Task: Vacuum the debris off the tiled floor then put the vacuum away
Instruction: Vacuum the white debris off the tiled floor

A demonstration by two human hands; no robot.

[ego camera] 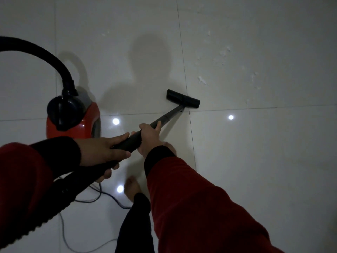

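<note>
Both hands grip my vacuum wand [145,131]: left hand [102,149] low, right hand [150,136] higher. Its floor brush [182,98] sits near white crumbs [202,80]. Behind me, the cord [102,198] could trip my bare foot [131,189].

Red & black vacuum body [73,121], black hose [45,57], black floor head [182,98], pale glossy tiles [255,161], white debris [202,80], red sleeves w/ black cuffs [182,189]
</note>
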